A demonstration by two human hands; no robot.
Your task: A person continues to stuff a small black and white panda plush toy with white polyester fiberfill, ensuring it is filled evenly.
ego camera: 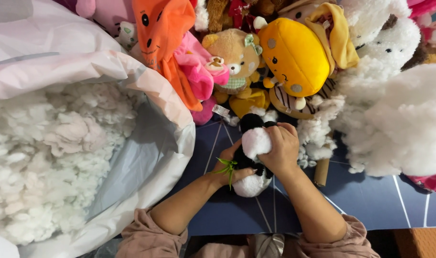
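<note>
Head view, your left hand and right hand both clasp the black-and-white plush toy, big bag of white stuffing off to your left hand's side.

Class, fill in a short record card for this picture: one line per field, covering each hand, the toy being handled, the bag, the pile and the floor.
left hand: grips the lower side of the toy
right hand: clasps the toy's upper end
black-and-white plush toy: between both hands, small green leaves at its side
plastic bag: open, to the left, full of white stuffing
plush pile: yellow, orange, pink and brown toys behind the hands
loose white fluff: heaped at right
floor mat: dark blue with white lines
</note>
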